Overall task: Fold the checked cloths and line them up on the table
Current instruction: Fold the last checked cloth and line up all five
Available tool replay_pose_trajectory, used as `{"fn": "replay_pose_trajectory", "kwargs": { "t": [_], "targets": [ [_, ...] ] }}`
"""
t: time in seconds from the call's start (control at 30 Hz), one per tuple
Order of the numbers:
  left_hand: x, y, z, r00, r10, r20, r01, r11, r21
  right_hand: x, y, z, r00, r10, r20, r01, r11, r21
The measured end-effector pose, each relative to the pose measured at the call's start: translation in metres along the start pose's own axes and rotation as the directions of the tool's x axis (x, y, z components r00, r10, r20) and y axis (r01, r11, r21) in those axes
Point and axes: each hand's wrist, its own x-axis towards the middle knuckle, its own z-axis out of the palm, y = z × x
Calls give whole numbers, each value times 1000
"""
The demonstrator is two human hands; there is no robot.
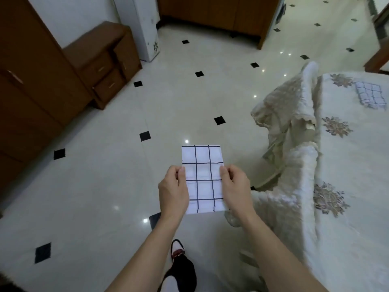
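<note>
We hold a folded checked cloth (203, 178), white with dark grid lines, out in front of us above the glossy tiled floor (105, 186), and it hangs as a narrow upright rectangle between our hands. Our left hand (173, 190) pinches its left edge, thumb on the face of the cloth and fingers curled behind, and our right hand (234, 186) grips the right edge in the same way at about the same height. The cloth is in the air, just left of the table (347, 165) and not touching it. The table carries a cream cover with embroidered flowers, and a lacy cream drape (288, 114) is bunched at its near corner. A second checked cloth (370, 94) lies folded on the far part of the table, well apart from the one we hold. Below our forearms a shoe (179, 251) shows on the floor. To the left stand a brown wardrobe (27, 81) and a low brown drawer unit (103, 66), with a white cabinet (145, 28) just beyond them.
</note>
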Motion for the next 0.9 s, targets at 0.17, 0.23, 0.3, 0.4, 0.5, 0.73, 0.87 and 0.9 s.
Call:
{"fn": "replay_pose_trajectory", "kwargs": {
  "t": [0.17,0.23,0.3,0.4,0.5,0.73,0.87,0.9],
  "targets": [
    [66,-6,-25,997,6,71,-7,1000,14,31,-28,49,998,49,-40,-49,999,8],
    [89,-6,-25,996,3,91,-5,1000,23,48,-33,60,997,58,-51,-59,998,-15],
    [110,-6,-23,994,4,109,-7,999,32,64,-38,68,996,63,-60,-65,997,-28],
    [141,-2,-18,992,8,126,-13,999,36,90,-46,78,996,72,-59,-74,997,-26],
    [177,5,-3,989,25,143,-30,999,32,124,-52,83,994,83,-73,-85,996,-19],
    [277,44,68,979,71,192,-75,997,12,242,-53,81,983,127,-135,-123,992,41],
    [351,85,126,967,119,223,-128,992,24,335,-61,62,974,132,-186,-126,991,43],
    [368,95,141,965,128,229,-138,990,30,358,-64,56,971,134,-196,-129,991,42]
  ]
}}
